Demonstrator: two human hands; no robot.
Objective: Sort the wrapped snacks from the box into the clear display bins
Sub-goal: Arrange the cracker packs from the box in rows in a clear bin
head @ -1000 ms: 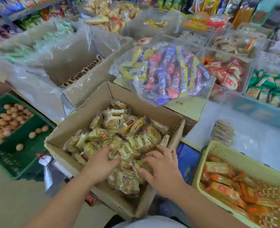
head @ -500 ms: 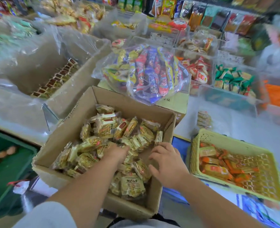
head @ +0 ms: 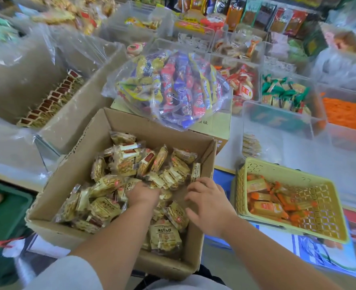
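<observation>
An open cardboard box (head: 85,155) in front of me holds several yellow wrapped snack packs (head: 129,158). My left hand (head: 144,195) is dug into the middle of the pile, with its fingers curled down among the packs and their tips hidden. Over the box's right side is my right hand (head: 209,203), its fingers loosely bent just above the packs and holding nothing. Clear display bins (head: 277,120) stand to the back right. One holds green-wrapped snacks (head: 281,91) and another red-and-white packs (head: 243,85).
A big clear bag of colourful snacks (head: 172,88) lies on a carton behind the box. A yellow basket (head: 286,170) with orange packs sits to the right. On the left are a plastic-lined carton (head: 72,114) and a green crate (head: 7,208).
My left hand has pushed forward and deeper into the pile. My right hand stays at the box's right side with its fingers more bent. My view has swung to the right.
</observation>
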